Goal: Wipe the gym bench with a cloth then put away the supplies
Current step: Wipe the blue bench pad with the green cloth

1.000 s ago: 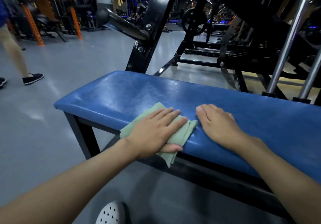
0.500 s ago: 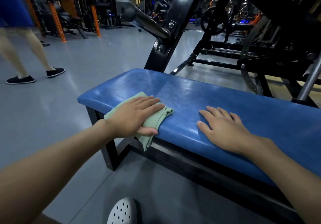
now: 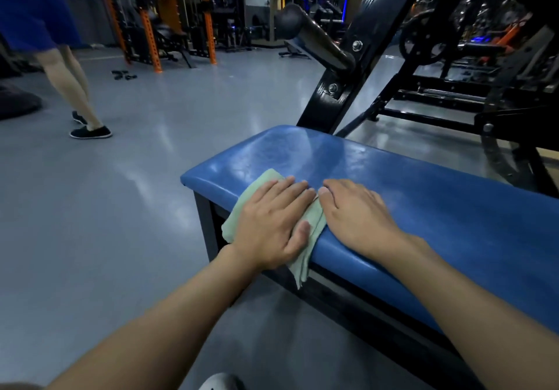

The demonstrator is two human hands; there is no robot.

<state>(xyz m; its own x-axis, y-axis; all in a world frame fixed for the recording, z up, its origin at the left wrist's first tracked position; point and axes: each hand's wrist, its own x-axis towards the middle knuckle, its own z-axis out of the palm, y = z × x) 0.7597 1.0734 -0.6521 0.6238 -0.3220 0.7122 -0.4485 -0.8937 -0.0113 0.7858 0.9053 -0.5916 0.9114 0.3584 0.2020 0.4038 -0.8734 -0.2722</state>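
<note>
Bench (image 3: 423, 208): blue pad, right end cut off by the frame.
Cloth (image 3: 263, 182): green, mostly hidden under the left hand (image 3: 272, 223), at the bench's near-left edge.
Left hand: flat, fingers spread, pressing the cloth.
Right hand (image 3: 357, 214): flat, open on the pad, just beside the cloth.

The left hand (image 3: 273, 223) lies flat, fingers together, pressing a pale green cloth (image 3: 314, 226) onto the near edge of a blue bench (image 3: 438, 208), close to its left end. Part of the cloth hangs over the edge below the thumb. The right hand (image 3: 354, 211) rests palm down on the pad just beside the left, fingertips almost touching it, its heel at the cloth's right edge. Behind the bench rises a black frame (image 3: 351, 87). On the grey floor (image 3: 121, 208) at far left, a person's legs (image 3: 72, 87) show, in dark shoes.
</note>
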